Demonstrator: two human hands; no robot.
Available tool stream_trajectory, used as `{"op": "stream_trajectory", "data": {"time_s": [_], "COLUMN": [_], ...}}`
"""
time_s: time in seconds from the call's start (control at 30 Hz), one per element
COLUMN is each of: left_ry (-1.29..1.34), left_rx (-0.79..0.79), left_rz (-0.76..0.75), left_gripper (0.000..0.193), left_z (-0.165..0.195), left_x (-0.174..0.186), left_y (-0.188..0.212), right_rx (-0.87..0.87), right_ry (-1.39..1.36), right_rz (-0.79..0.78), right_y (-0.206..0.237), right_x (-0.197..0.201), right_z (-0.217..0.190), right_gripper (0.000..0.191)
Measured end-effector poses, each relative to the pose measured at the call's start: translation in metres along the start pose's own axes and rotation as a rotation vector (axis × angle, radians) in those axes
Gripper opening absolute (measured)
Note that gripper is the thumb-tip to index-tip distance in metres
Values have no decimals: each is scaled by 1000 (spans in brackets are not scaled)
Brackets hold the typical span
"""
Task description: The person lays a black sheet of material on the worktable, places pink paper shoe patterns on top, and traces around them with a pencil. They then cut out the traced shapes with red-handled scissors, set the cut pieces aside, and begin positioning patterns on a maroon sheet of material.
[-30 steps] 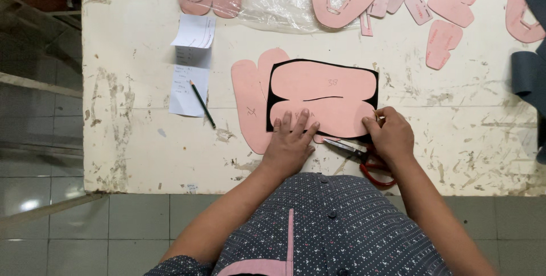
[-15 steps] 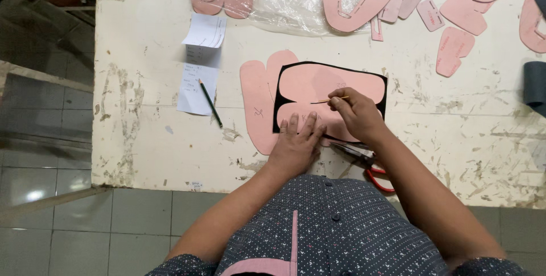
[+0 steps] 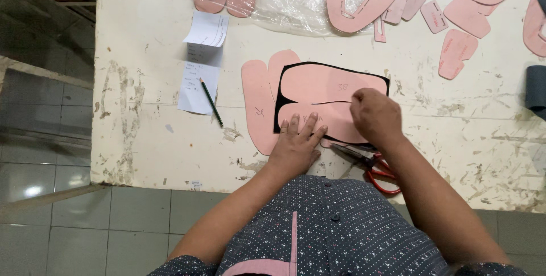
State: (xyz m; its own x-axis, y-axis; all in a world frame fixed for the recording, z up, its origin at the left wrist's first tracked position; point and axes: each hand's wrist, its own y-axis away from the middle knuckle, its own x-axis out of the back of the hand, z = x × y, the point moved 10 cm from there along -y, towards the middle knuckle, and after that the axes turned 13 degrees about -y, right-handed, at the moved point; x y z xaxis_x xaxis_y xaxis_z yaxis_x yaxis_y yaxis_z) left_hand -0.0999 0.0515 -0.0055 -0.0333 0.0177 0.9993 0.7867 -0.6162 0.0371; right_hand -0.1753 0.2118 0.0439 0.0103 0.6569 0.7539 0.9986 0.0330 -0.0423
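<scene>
The left hand [image 3: 297, 145] lies flat and open, fingers spread, pressing on the lower pink template [image 3: 324, 123], which rests on a sheet of black material [image 3: 277, 111] near the front edge of the worn white surface [image 3: 148, 139]. The right hand [image 3: 375, 116] is curled over the right part of the same templates, its fingers bunched as if pinching something small, though what it grips cannot be told. A second pink template [image 3: 330, 85] sits just above the first on the black sheet, and a larger pink piece [image 3: 256, 99] sticks out from under the sheet at the left. Red-handled scissors [image 3: 372, 165] lie on the surface just beside the right wrist. Further left, a pencil [image 3: 211, 102] rests across paper slips [image 3: 199, 82]. More pink pieces [image 3: 460, 42] and clear plastic wrap [image 3: 290, 0] lie along the far edge.
</scene>
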Motion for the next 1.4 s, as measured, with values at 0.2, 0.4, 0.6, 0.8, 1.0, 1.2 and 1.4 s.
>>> {"op": "stream_trajectory", "data": {"time_s": [0.2, 0.4, 0.6, 0.8, 1.0, 1.2, 1.4], "left_ry": [11, 83, 155, 419, 642, 1010, 817], "left_rx": [0, 18, 61, 291, 885, 1021, 986], "left_rz": [-5, 8, 72, 284, 364, 374, 289], "left_gripper": [71, 68, 67, 60, 53, 55, 36], "left_z": [0, -3, -6, -36, -92, -108, -98], "left_x": [4, 18, 29, 46, 19, -14, 2], "left_y": [4, 5, 12, 33, 71, 52, 33], "right_rx": [-180, -537, -565, -571, -701, -795, -780], "right_ry": [-473, -250, -492, -987, -1122, -1009, -914], "right_rz": [182, 36, 83, 184, 407, 53, -160], "right_y": [20, 56, 69, 84, 96, 92, 81], "right_x": [31, 31, 25, 43, 76, 22, -14], "right_z": [52, 87, 88, 128, 189, 150, 95], "right_gripper": [23, 34, 35, 22, 17, 37, 45]}}
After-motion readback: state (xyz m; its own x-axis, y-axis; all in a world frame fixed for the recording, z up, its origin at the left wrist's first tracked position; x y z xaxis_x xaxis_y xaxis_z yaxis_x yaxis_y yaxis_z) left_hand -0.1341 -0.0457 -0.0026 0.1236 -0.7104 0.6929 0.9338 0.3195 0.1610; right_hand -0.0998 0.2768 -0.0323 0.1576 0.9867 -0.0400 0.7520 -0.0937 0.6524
